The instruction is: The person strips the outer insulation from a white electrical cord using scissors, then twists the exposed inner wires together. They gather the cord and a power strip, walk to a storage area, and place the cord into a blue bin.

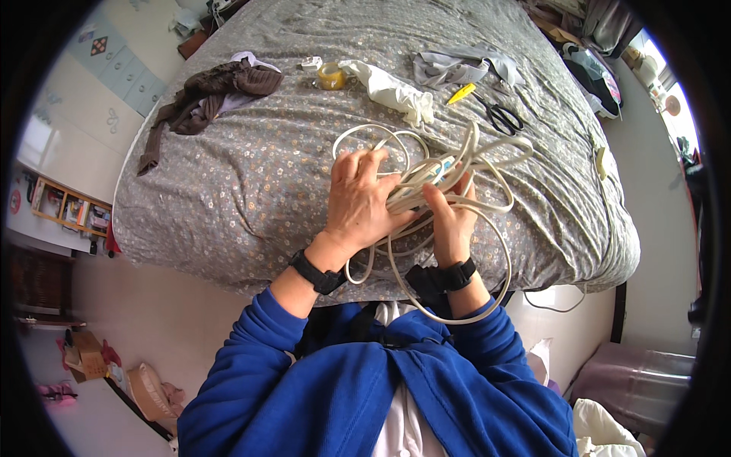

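Note:
A loosely coiled white cable (415, 189) is bunched between my two hands above the near part of the bed. My left hand (359, 199) is closed over the left side of the bundle, its back facing up. On the right side, my right hand (454, 217) grips the strands with the thumb on top; its other fingers are partly hidden by the cable. Several loops stick out to the far right, and one large loop hangs down over my right wrist and sleeve. A small blue-and-white patch shows among the strands.
The bed (251, 175) has a grey flowered cover. Across its far part lie a brown garment (221, 91), a yellow tape roll (331, 76), a crumpled white cloth (388, 91), a grey cloth (457, 67), a yellow item (461, 94) and black-handled scissors (504, 118).

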Demonstrator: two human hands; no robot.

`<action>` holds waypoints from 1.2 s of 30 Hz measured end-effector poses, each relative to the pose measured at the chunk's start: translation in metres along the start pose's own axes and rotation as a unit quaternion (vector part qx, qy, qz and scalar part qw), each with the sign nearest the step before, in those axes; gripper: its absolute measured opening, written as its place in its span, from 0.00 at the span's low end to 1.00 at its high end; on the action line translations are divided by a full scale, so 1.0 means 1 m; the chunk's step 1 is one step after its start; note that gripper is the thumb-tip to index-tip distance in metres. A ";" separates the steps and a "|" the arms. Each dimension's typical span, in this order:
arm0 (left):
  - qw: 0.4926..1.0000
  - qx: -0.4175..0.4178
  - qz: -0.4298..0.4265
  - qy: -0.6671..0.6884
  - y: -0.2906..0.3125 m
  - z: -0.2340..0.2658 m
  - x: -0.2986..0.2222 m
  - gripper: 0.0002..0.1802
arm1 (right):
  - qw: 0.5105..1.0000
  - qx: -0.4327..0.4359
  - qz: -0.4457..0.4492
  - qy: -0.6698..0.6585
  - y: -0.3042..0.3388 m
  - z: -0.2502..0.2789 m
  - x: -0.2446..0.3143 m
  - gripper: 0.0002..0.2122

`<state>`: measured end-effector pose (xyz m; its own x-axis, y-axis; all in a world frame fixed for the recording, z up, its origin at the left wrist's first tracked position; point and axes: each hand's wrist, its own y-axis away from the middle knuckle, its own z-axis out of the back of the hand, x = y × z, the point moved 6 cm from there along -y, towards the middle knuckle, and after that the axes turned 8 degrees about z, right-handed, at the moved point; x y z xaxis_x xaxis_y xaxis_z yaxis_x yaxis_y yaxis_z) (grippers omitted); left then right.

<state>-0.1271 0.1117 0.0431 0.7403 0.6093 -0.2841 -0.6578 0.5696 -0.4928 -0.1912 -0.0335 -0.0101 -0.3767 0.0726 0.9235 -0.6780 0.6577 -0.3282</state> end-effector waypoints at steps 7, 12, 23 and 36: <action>0.936 0.301 0.148 0.101 -0.007 -0.051 0.028 0.76 | 0.981 -0.079 -0.080 -0.160 0.016 0.023 -0.017 0.34; 0.958 0.247 0.125 0.078 -0.010 -0.050 0.020 0.74 | 0.954 -0.048 -0.149 -0.255 0.012 0.019 -0.014 0.18; 0.684 0.199 0.222 0.666 -0.030 -0.082 0.010 0.59 | 0.962 0.120 -0.212 -0.128 -0.081 -0.010 -0.044 0.22; 0.518 0.300 0.321 0.734 -0.041 -0.121 0.034 0.61 | 0.966 0.052 -0.227 -0.116 -0.076 -0.004 -0.087 0.38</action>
<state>-0.0579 0.0427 -0.0456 -0.6390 -0.0456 -0.7678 -0.4327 0.8466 0.3098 -0.1046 -0.0866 -0.0650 -0.1482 -0.3833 0.9117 -0.8621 0.5018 0.0708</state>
